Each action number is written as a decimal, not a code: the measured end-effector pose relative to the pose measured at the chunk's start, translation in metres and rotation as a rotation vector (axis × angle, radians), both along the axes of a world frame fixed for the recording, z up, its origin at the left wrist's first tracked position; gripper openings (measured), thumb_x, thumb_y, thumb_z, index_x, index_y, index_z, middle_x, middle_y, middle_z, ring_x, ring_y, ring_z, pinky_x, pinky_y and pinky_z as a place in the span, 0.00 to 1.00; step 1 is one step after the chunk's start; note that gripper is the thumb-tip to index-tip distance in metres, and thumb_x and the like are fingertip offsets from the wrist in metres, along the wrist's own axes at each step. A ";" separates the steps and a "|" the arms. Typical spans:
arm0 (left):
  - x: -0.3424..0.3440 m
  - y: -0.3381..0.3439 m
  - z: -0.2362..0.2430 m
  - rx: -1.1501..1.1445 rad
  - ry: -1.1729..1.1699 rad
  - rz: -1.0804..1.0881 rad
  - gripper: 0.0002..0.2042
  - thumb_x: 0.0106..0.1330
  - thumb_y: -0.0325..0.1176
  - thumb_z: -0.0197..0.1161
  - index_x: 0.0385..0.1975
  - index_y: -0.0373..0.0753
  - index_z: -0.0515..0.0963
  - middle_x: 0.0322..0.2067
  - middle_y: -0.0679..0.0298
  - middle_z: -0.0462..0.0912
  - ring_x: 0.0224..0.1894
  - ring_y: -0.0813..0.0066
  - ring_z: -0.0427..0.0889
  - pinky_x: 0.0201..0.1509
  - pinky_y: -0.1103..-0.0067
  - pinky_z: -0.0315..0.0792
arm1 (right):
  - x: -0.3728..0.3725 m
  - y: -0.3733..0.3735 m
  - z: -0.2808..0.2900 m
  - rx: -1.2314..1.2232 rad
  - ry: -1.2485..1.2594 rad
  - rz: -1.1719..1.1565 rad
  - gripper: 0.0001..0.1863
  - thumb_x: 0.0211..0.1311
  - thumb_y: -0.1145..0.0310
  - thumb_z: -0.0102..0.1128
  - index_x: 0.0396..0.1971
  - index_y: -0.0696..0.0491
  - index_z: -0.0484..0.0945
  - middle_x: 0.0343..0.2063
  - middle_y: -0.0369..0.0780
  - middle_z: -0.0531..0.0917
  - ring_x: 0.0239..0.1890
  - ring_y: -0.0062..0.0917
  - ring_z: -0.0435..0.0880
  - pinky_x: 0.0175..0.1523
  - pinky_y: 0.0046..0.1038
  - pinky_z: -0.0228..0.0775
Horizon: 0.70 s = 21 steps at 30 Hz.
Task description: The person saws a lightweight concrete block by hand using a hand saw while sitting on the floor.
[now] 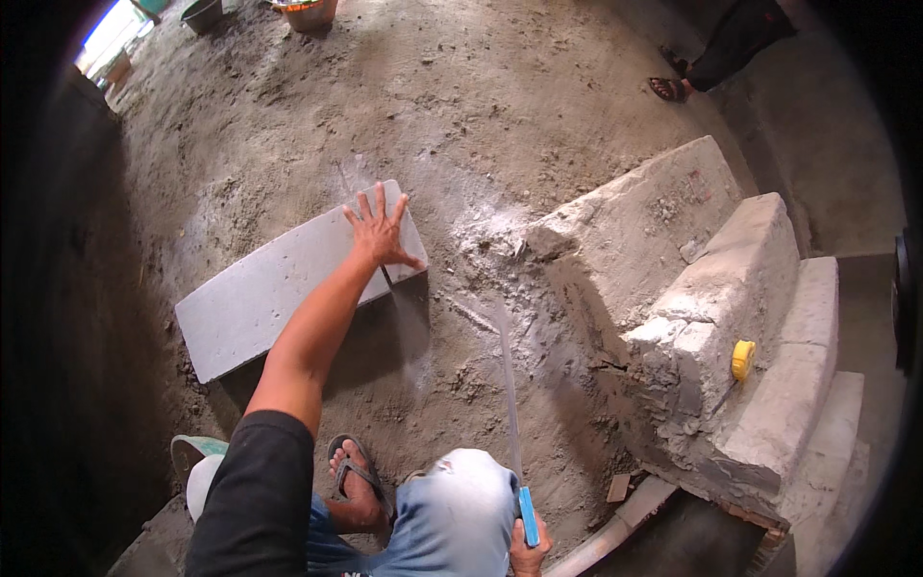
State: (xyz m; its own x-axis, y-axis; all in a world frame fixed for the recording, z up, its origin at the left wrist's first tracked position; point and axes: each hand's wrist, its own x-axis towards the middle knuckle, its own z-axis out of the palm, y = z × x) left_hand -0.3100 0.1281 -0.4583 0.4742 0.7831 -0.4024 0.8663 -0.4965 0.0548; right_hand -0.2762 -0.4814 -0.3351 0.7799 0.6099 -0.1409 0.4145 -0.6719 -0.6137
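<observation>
A long pale lightweight concrete block (269, 284) lies aslant on the dusty ground. My left hand (382, 234) rests on it near its right end, fingers spread wide. A dark narrow slit shows in the block just below that hand; the hand hides the rest of it. At the lower edge my right hand (530, 550) is closed round the blue handle of a handsaw (510, 394). Its thin blade points away from me, apart from the block and to its right. White dust covers the knee of my jeans next to the handle.
Stepped masonry blocks (716, 288) rise at the right, with a yellow tape measure (742, 360) on them. Another person's sandalled foot (670, 89) is at the far right. Buckets (310, 13) stand at the back left. A green-rimmed container (197, 445) sits by my left arm.
</observation>
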 end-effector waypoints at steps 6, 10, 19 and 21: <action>0.003 0.047 -0.020 -0.105 -0.165 0.300 0.71 0.29 0.77 0.71 0.73 0.39 0.47 0.71 0.37 0.46 0.73 0.32 0.41 0.70 0.38 0.42 | -0.017 -0.034 -0.011 -0.141 0.138 -0.195 0.16 0.62 0.68 0.62 0.48 0.58 0.80 0.37 0.49 0.86 0.36 0.44 0.86 0.40 0.38 0.77; 0.015 0.045 -0.017 -0.094 -0.167 0.279 0.65 0.36 0.73 0.72 0.68 0.32 0.53 0.68 0.39 0.54 0.71 0.35 0.51 0.69 0.40 0.47 | -0.026 -0.048 -0.018 -0.122 0.168 -0.243 0.16 0.62 0.68 0.62 0.48 0.58 0.80 0.37 0.48 0.85 0.36 0.42 0.86 0.40 0.38 0.76; 0.024 0.010 -0.058 -0.067 -0.280 0.324 0.63 0.44 0.70 0.69 0.71 0.28 0.48 0.71 0.34 0.43 0.72 0.28 0.44 0.71 0.48 0.50 | -0.037 -0.047 -0.027 -0.076 0.224 -0.231 0.16 0.63 0.67 0.61 0.48 0.58 0.80 0.38 0.47 0.85 0.38 0.39 0.85 0.42 0.37 0.76; 0.050 -0.010 -0.040 -0.293 -0.302 0.392 0.60 0.48 0.66 0.68 0.70 0.26 0.47 0.72 0.33 0.41 0.72 0.30 0.46 0.72 0.49 0.51 | -0.030 -0.057 -0.023 -0.072 0.208 -0.247 0.16 0.64 0.67 0.61 0.48 0.59 0.80 0.38 0.47 0.85 0.38 0.38 0.85 0.43 0.36 0.75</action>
